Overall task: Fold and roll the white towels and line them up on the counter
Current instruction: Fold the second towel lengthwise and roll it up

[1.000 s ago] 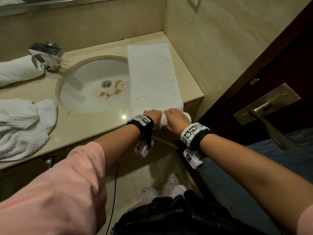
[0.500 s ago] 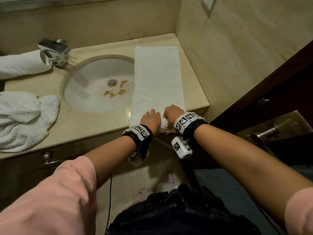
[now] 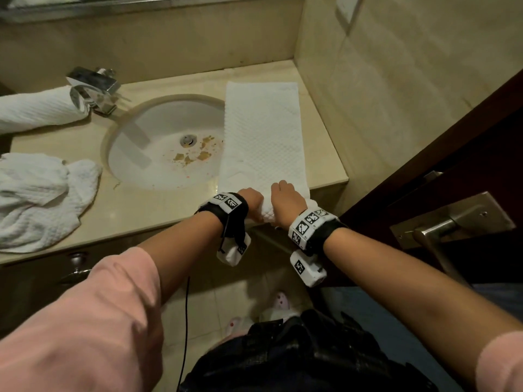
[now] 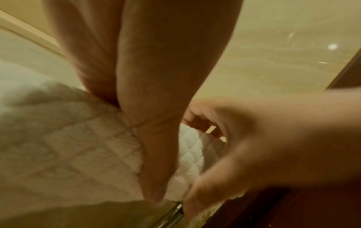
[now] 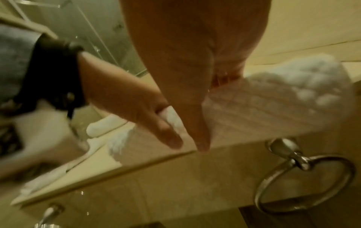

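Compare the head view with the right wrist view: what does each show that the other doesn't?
Only the head view shows the sink, the faucet, the already rolled towel behind it and the crumpled towel.

Only the right wrist view shows a metal towel ring below the counter edge.

Both show the left hand and right hand rolling the folded towel.

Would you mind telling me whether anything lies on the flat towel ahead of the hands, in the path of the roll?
Nothing visible does. Both the left hand and right hand grip the rolled near end of the folded towel, whose flat stretch runs bare toward the wall. Its left edge overhangs the sink rim.
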`<state>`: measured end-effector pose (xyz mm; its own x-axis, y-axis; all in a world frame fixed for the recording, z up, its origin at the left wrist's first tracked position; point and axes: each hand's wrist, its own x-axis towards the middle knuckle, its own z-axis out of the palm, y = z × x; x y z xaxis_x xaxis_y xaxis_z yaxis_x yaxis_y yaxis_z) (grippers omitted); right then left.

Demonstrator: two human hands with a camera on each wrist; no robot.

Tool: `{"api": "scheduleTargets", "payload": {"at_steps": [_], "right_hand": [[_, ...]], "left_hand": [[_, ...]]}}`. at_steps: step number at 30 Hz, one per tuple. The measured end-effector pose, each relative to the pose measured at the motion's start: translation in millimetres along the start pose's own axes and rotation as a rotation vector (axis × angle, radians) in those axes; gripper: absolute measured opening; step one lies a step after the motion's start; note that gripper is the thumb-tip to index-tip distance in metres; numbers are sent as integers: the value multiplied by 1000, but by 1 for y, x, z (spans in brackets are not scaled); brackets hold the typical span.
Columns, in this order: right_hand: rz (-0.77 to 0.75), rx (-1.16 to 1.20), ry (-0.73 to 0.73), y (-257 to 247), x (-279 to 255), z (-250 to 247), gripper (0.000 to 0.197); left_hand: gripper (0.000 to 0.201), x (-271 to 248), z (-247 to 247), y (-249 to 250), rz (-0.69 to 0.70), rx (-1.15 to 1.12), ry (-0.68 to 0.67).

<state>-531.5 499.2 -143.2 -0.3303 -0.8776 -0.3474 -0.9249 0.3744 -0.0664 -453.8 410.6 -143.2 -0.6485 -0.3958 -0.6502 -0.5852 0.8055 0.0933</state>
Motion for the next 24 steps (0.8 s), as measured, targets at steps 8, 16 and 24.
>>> {"api": "scheduleTargets", "payload": {"at_steps": [8, 16, 24], "right_hand": [[-92, -107, 286, -2, -20, 17, 52], [9, -40, -37, -1, -1, -11, 19], [99, 88, -247, 1, 26, -23, 21]], "left_hand": [[44, 1, -7, -2, 32, 14, -71], [47, -2, -7, -2, 12, -31, 2], [60, -7, 21, 2, -6, -134, 175]]}}
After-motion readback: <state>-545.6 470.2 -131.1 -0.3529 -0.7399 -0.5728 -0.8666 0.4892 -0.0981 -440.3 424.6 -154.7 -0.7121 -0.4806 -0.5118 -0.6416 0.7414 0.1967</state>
